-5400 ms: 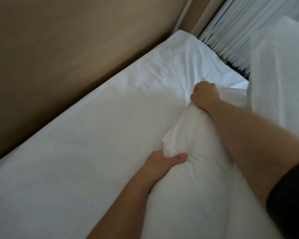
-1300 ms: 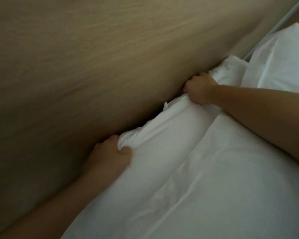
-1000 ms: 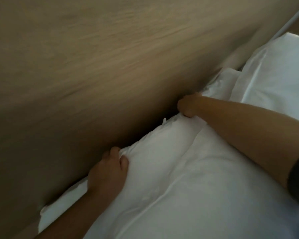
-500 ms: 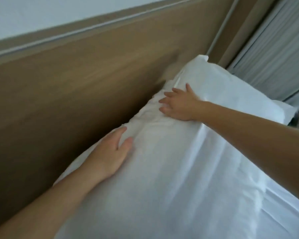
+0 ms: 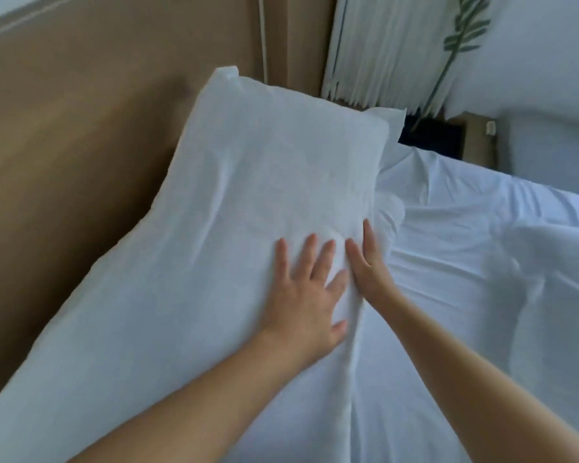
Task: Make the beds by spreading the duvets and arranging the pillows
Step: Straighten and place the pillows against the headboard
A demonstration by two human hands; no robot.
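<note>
Step in hand, as judged: seating and smoothing the pillow (image 5: pixel 248 195) at the head edge of the bed (image 5: pixel 465 262).

Location: the pillow lies along the head edge, its long side against the wooden headboard (image 5: pixel 81 145) and its far corner towards the bed's far corner by the curtain (image 5: pixel 381 51). Light creases run across the case.

Recommended method: press with a flat palm and sweep from the middle out to the corners. Keep the long side square to the headboard. Firm the side edge with the other hand. Avoid dragging the sheet beneath into fresh wrinkles.

Left hand (image 5: pixel 306 295): palm down on the pillow near its side edge, fingers (image 5: pixel 310 252) straight and spread apart, gripping nothing, forearm entering from the lower left.

Right hand (image 5: pixel 370 262): set edge-on where the pillow's side meets the sheet, fingers (image 5: pixel 368 235) straight and close together, holding nothing, touching the left hand's outer finger.
</note>
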